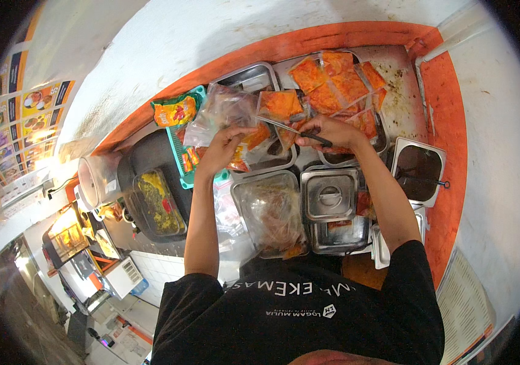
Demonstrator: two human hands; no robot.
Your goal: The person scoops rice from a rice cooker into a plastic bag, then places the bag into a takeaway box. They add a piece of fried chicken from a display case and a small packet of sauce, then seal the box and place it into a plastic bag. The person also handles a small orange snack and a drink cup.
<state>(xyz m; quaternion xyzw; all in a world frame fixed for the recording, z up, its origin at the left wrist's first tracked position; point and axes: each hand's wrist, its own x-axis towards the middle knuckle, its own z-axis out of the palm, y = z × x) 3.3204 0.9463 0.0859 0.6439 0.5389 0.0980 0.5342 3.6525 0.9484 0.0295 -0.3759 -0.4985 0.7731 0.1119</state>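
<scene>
My right hand (321, 132) is closed around the dark handles of scissors (280, 124), whose metal blades point left. To its left, my left hand (225, 148) has its fingers at the lower edge of a clear plastic bag (230, 107); whether they pinch it is unclear. Below the blades, small bags with orange-red contents lie over a steel tray (283, 159). A flat orange packet (280, 104) lies just above the blades. More flat packets of orange-red food (344, 86) are heaped on another steel tray behind my right hand.
A turquoise basket (174, 148) and a yellow-green packet (175, 112) are at left, beside a black tub holding a yellow-filled container (162, 203). Nearer me stand a bag-covered steel pan (269, 210) and a lidded steel container (331, 196). A dark-filled pan (417, 171) stands right, near the orange-edged wall.
</scene>
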